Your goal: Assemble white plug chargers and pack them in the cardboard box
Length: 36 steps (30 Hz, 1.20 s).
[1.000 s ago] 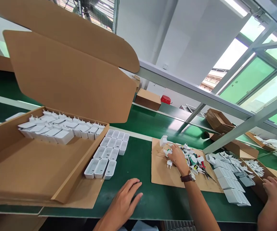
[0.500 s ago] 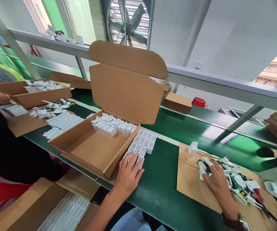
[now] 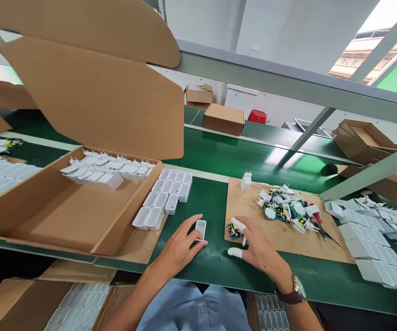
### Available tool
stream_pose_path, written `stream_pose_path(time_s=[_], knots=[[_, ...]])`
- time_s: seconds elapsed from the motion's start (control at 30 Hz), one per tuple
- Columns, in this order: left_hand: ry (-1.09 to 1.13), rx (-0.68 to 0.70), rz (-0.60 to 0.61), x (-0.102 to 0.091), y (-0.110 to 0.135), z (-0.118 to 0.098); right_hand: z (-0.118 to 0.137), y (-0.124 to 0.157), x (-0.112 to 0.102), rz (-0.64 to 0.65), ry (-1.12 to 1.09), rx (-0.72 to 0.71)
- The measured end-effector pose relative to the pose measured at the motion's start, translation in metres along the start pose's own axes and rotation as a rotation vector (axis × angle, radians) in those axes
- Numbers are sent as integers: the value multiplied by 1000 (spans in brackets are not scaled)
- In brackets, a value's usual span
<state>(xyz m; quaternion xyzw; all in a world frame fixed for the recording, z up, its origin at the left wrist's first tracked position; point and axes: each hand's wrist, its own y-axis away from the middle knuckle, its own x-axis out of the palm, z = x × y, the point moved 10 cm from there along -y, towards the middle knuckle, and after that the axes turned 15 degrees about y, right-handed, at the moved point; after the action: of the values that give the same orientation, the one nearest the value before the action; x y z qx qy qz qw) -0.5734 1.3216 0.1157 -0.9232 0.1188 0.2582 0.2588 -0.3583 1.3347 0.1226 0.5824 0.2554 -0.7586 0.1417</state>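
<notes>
- since half a second before, one white plastic casing point(image 3: 203, 231) had left the front row of the casings point(image 3: 160, 199), and the left hand point(image 3: 179, 246) had moved rightward with it.
- it was on or just above the green worktop point(image 3: 215, 262), between both hands, with the left fingers curved around it; i couldn't tell whether they pinched it.
- the right hand point(image 3: 260, 248) had left the parts pile point(image 3: 284, 209), its capped thumb and index finger spread apart.
- a small circuit board point(image 3: 233, 231) lay by that index finger, on the cardboard sheet's point(image 3: 298, 242) left edge.
</notes>
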Motion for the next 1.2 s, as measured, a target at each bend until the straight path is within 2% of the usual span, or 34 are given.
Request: stream_pose_path(time_s=[0.07, 0.23, 0.43, 0.6, 0.7, 0.77, 0.87, 0.97, 1.1, 1.2], knots=[[109, -70, 3, 9, 0, 10, -14, 7, 0, 16, -64, 31], [246, -230, 17, 23, 5, 31, -40, 16, 18, 107, -185, 161], [271, -281, 47, 25, 7, 31, -18, 16, 12, 154, -189, 26], [295, -286, 49, 21, 4, 28, -32, 10, 16, 70, -150, 75], [305, -277, 53, 22, 4, 28, -29, 8, 17, -1, -129, 50], [313, -264, 48, 23, 5, 28, -25, 7, 11, -60, -148, 64], [324, -219, 29, 22, 5, 27, -13, 5, -7, -144, -288, 116], [329, -156, -4, 19, 5, 23, 15, -3, -21, -131, -418, 94], [323, -121, -27, 16, 8, 21, 57, -14, -29, -78, -341, -40], [311, -91, -36, 16, 10, 19, 68, -16, -25, -96, -213, -87]])
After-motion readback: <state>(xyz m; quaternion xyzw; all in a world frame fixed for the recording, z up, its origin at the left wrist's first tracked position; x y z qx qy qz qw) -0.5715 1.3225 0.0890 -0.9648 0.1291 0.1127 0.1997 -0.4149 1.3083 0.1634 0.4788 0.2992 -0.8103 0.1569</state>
